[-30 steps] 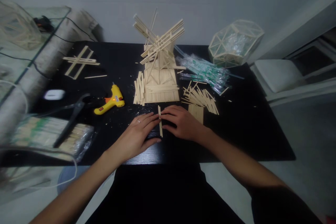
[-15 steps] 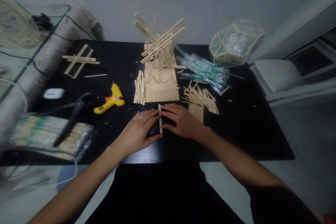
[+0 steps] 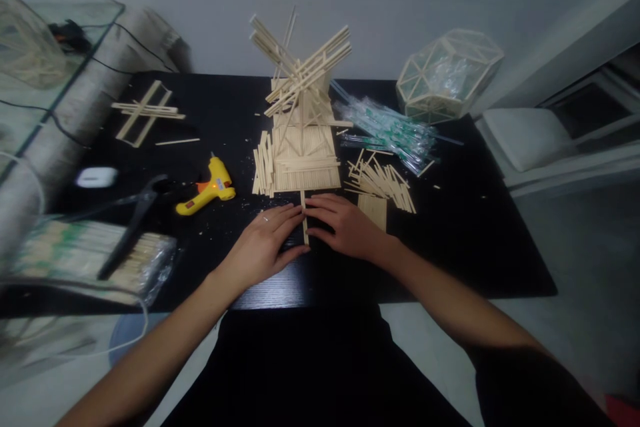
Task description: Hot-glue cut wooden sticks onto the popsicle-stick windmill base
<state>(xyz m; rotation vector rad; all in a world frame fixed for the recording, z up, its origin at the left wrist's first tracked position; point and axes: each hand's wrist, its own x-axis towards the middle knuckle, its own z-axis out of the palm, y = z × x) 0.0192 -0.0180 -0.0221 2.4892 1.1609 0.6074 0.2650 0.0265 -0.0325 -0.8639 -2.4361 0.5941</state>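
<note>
A narrow pair of wooden sticks (image 3: 306, 233) stands out from me on the black table, pinched between the fingertips of both hands. On its left side, my left hand (image 3: 265, 240), with a ring on one finger, presses against it with fingers and thumb. From the right, my right hand (image 3: 345, 227) pushes its fingertips against the same sticks. Just beyond their far end is a wooden-stick windmill model (image 3: 303, 147) with crossed blades on a slatted base. A small slatted panel (image 3: 373, 212) lies beside my right hand, partly covered by it.
At left rests a yellow glue gun (image 3: 213, 187), with a white case (image 3: 97, 177) and a crossed stick frame (image 3: 149, 112) farther out. Loose sticks (image 3: 387, 183) and plastic packets (image 3: 390, 130) lie at right, near a geometric stick lantern (image 3: 450, 77). A black clamp-like arm (image 3: 131, 230) crosses packaged sticks (image 3: 90, 253).
The sticks have slid slightly away from me between my fingers, toward the windmill base. Both hands stay on either side of them; the whole view has shifted a little.
</note>
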